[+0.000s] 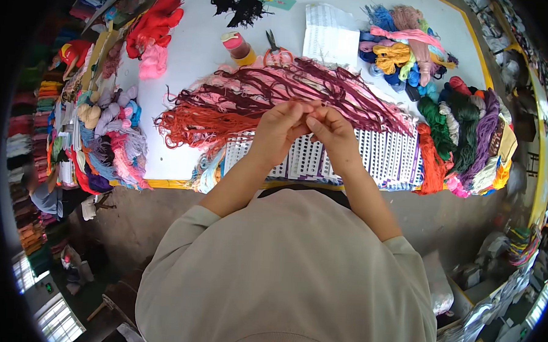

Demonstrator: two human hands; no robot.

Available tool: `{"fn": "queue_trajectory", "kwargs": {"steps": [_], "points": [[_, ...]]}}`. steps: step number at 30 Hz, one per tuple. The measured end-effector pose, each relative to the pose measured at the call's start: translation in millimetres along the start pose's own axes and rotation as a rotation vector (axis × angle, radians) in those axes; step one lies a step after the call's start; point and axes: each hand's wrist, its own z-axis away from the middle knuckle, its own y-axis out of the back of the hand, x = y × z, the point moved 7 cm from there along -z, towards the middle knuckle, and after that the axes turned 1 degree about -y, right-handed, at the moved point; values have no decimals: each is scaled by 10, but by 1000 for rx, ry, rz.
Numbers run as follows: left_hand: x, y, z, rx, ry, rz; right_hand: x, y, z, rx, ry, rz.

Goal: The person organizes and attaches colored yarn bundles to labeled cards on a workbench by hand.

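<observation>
Both of my hands meet at the middle of the table's near side, fingertips together. My left hand [282, 131] is pinched closed, and so is my right hand [334, 134]; what lies between the fingertips is too small to make out. Behind and under them spreads a pile of dark maroon and pink thread [241, 90]. Orange-red thread [202, 126] lies to the left of my left hand. White cards with rows of black holes [378, 156] lie along the near edge, partly under my hands.
Red-handled scissors [278, 54], a pink-and-yellow container [238, 47], black thread [239, 4] and white paper sheets [331, 34] lie beyond the pile. Coloured skeins are heaped right [465, 133] and left [114, 130]. A person [48, 198] is at the far left.
</observation>
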Motion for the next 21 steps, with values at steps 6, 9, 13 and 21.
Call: {"fn": "queue_trajectory", "kwargs": {"steps": [6,9,13,21], "points": [[306,1400,-183,191,100,472,-5,1499,-70,452,339,386],[797,2594,22,402,57,565,263,2731,20,446,138,-406],[1606,3922,487,892,-92,349,309,4369,397,670,96,-556],[2715,4947,1289,1410,-442,-62,-956,6067,1531,1579,145,235]]}}
